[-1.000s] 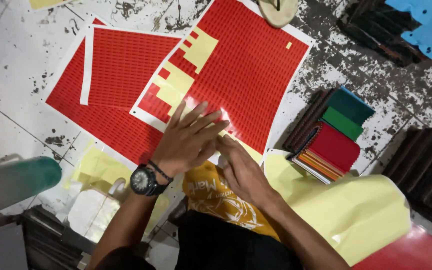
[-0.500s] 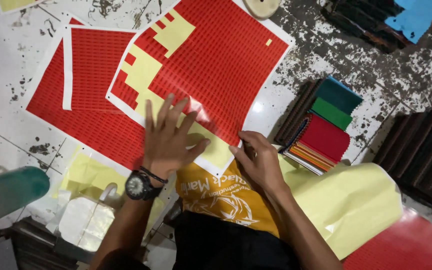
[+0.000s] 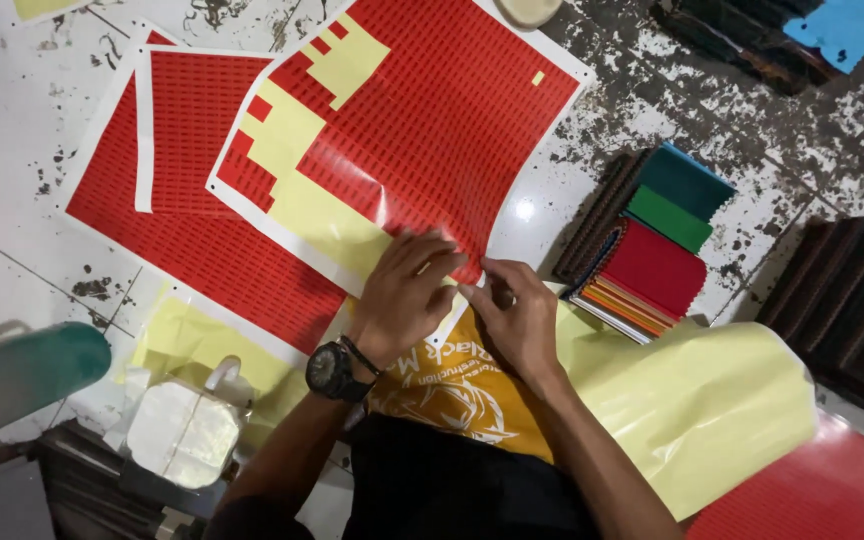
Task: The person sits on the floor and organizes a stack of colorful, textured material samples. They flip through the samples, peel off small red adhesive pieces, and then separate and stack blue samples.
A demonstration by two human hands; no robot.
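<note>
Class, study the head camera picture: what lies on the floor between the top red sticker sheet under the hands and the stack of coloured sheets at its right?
Between the red sticker sheet and the stack of coloured sheets, the head view shows only bare white floor with a glare spot.

Two hands (image 3: 407, 295) work among three red sticker sheets (image 3: 432, 130), one stack of coloured sheets (image 3: 652, 265) and one wristwatch (image 3: 330, 370).

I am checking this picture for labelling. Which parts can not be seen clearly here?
Head view only:
- Near corner of the top red sheet: covered by the left hand and right hand.
- What the fingertips pinch: too small to tell.
- Stack of coloured sheets: lower layers hidden.
- Green cylinder: blurred, cut off by the left edge.
</note>
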